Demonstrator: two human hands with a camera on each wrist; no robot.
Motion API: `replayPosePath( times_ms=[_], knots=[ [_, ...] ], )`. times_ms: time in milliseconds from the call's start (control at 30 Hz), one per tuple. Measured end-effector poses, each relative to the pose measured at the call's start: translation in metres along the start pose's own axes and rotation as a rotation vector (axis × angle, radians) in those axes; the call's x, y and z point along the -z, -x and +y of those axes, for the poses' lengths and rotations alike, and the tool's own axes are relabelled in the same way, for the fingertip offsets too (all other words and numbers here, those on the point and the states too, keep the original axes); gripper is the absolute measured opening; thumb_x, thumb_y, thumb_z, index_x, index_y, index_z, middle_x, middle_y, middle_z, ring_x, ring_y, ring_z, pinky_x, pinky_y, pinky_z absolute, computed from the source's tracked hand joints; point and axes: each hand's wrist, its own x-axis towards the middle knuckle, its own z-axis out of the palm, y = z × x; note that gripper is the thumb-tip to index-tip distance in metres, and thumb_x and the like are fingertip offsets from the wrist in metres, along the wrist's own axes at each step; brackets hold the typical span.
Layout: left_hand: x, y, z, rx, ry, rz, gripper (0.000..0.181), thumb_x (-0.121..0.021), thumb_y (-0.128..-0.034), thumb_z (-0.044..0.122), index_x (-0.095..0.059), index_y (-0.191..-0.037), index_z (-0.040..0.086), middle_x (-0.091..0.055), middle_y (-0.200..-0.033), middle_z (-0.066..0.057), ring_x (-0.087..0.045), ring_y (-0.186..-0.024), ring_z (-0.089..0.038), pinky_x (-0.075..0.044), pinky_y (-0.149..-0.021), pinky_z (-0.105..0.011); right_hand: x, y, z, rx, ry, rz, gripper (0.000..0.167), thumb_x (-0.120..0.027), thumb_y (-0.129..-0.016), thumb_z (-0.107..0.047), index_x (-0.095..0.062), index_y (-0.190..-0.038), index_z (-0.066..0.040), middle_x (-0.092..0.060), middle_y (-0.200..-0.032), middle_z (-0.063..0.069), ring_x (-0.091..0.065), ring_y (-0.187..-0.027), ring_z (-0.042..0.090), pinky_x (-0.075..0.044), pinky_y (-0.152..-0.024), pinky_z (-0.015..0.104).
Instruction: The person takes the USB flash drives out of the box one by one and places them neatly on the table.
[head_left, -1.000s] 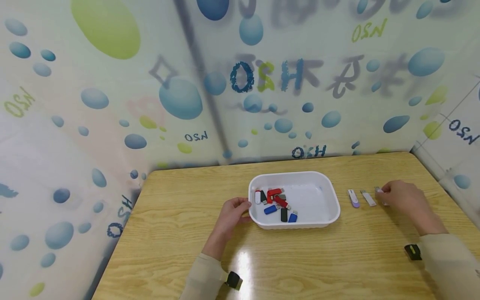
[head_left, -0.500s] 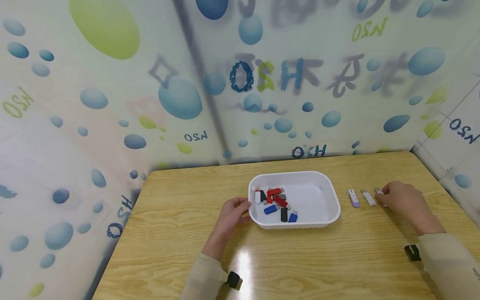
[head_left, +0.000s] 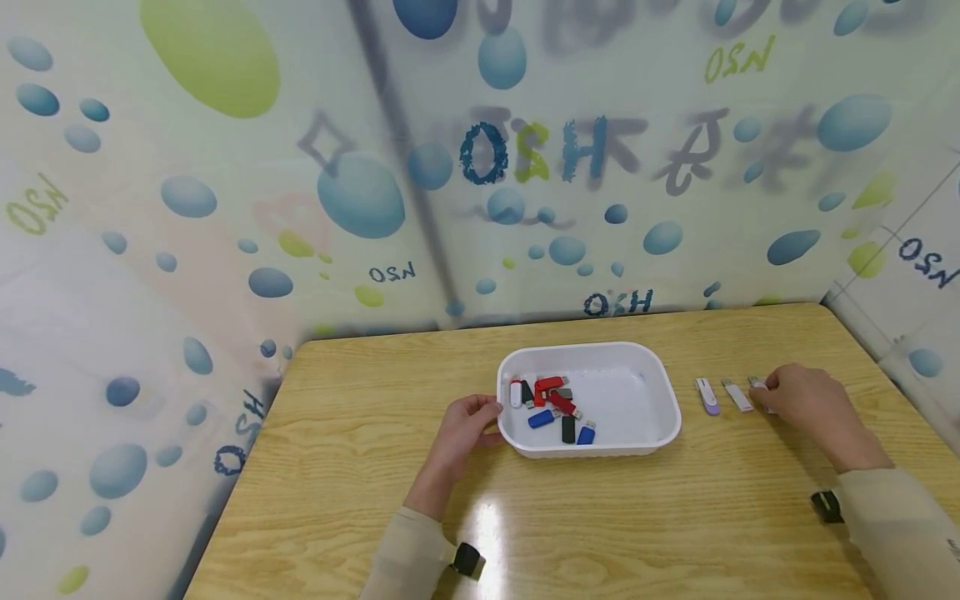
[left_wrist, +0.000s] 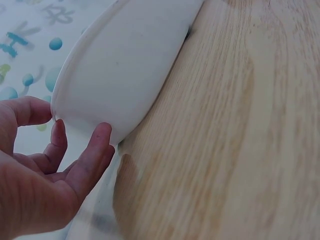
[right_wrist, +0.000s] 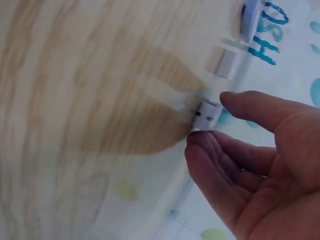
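Observation:
In the head view, my left hand [head_left: 465, 429] holds the left edge of a white plastic tray [head_left: 637, 443]. Its thumb and forefinger meet at the rim in the left wrist view, other fingers against the outer wall. Several USB flash drives lie in the tray's left half, red, blue, black and white, among them a blue one [head_left: 540, 419]. To the tray's right, my right hand [head_left: 810, 404] pinches a white USB flash drive [right_wrist: 206, 116] on the table, thumb at one side and fingers at the other. The hand partly hides it in the head view.
A white-and-purple USB flash drive [head_left: 707, 397] and a plain white one [head_left: 738, 396] lie in a row between tray and right hand. The wooden table [head_left: 360, 433] ends at a patterned curtain [head_left: 420, 275] behind. Dark bands sit at both sleeve cuffs.
The flash drive by my right hand and that hand have shifted very slightly toward me. My left hand and the tray stay in place.

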Motion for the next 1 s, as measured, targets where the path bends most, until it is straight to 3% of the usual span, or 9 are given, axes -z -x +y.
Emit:
replayPosePath(
  times_ms=[133, 300, 467, 633, 1000],
  knots=[
    [0.000, -0.001, -0.001, 0.003, 0.008, 0.006, 0.036, -0.059, -0.1019, 0.015, -0.059, -0.123, -0.014, -0.063, -0.123, -0.024, -0.066, -0.110, -0.029, -0.064, -0.086, -0.038, 0.006, 0.008, -0.007, 0.007, 0.022, 0.035, 0.039, -0.054, -0.101, -0.027, -0.051, -0.065, -0.011, -0.045, -0.060, 0.001, -0.041, -0.058, 0.020, -0.029, -0.052, 0.030],
    [0.000, -0.001, -0.002, -0.001, 0.014, 0.009, 0.036, -0.059, -0.1016, 0.014, -0.059, -0.123, -0.015, -0.063, -0.123, -0.024, -0.066, -0.108, -0.028, -0.065, -0.085, -0.037, 0.015, 0.019, -0.032, 0.082, 0.036, 0.138, 0.032, -0.055, -0.103, -0.023, -0.062, -0.082, 0.001, -0.052, -0.064, 0.002, -0.044, -0.057, 0.020, -0.034, -0.049, 0.032],
    [0.000, -0.003, -0.002, 0.006, 0.015, 0.008, 0.036, -0.059, -0.1017, 0.015, -0.059, -0.123, -0.015, -0.063, -0.124, -0.024, -0.066, -0.110, -0.029, -0.064, -0.086, -0.038, 0.022, 0.027, -0.063, 0.135, 0.063, 0.196, 0.040, -0.061, -0.101, -0.025, -0.066, -0.111, 0.013, -0.068, -0.081, 0.014, -0.060, -0.066, 0.027, -0.052, -0.054, 0.043],
    [0.000, -0.002, 0.000, 0.007, 0.009, -0.001, 0.037, -0.060, -0.1026, 0.016, -0.059, -0.125, -0.013, -0.063, -0.126, -0.023, -0.066, -0.112, -0.030, -0.064, -0.088, -0.040, 0.024, 0.031, -0.091, 0.138, 0.032, 0.189, 0.047, -0.063, -0.101, -0.029, -0.064, -0.122, 0.012, -0.072, -0.102, 0.023, -0.068, -0.084, 0.036, -0.058, -0.065, 0.052],
    [0.001, 0.001, 0.002, 0.019, 0.006, 0.004, 0.037, -0.060, -0.1026, 0.017, -0.060, -0.126, -0.012, -0.062, -0.127, -0.024, -0.065, -0.114, -0.031, -0.064, -0.088, -0.039, 0.012, 0.033, -0.149, 0.210, 0.044, 0.159, 0.039, -0.069, -0.098, -0.027, -0.069, -0.117, 0.007, -0.071, -0.091, 0.011, -0.063, -0.076, 0.023, -0.058, -0.062, 0.042]
  ],
)
